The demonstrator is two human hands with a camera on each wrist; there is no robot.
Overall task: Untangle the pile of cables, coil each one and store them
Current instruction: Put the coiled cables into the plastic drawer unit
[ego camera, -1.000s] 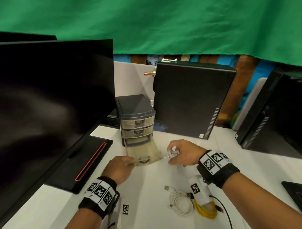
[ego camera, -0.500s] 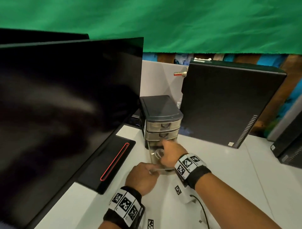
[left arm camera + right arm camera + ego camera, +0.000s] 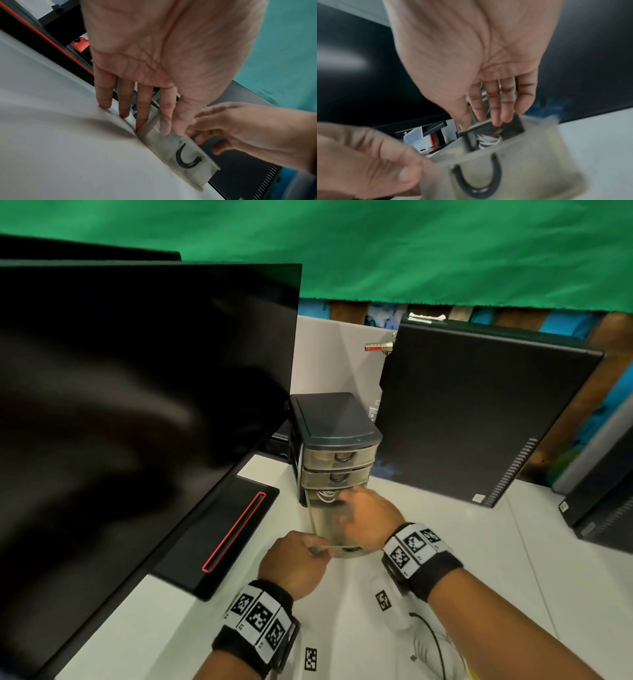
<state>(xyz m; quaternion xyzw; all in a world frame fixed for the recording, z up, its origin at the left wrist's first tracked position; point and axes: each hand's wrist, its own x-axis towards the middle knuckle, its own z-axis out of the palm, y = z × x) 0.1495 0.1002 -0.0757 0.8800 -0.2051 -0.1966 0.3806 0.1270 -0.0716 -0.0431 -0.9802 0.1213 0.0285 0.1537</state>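
A small grey drawer unit (image 3: 335,433) stands on the white table, its bottom drawer (image 3: 325,522) pulled out. A coiled white cable (image 3: 325,496) lies at the back of that drawer, also seen in the right wrist view as the cable (image 3: 489,140). My left hand (image 3: 308,553) pinches the drawer's front corner between thumb and forefinger (image 3: 178,125). My right hand (image 3: 359,515) hovers over the drawer with fingers (image 3: 494,108) straight and loose just above the coil, holding nothing. The drawer front (image 3: 522,169) carries a dark U-shaped handle (image 3: 187,159).
A large black monitor (image 3: 137,405) fills the left, its base (image 3: 233,535) with a red stripe beside the drawers. A black computer tower (image 3: 479,412) stands right behind the unit, another tower (image 3: 609,508) at the far right. A thin black cable (image 3: 435,642) lies under my right forearm.
A second ago my right hand held the white coil beside the drawer; it reached in, and the coil now lies inside with the hand open above it. The left hand kept its hold.
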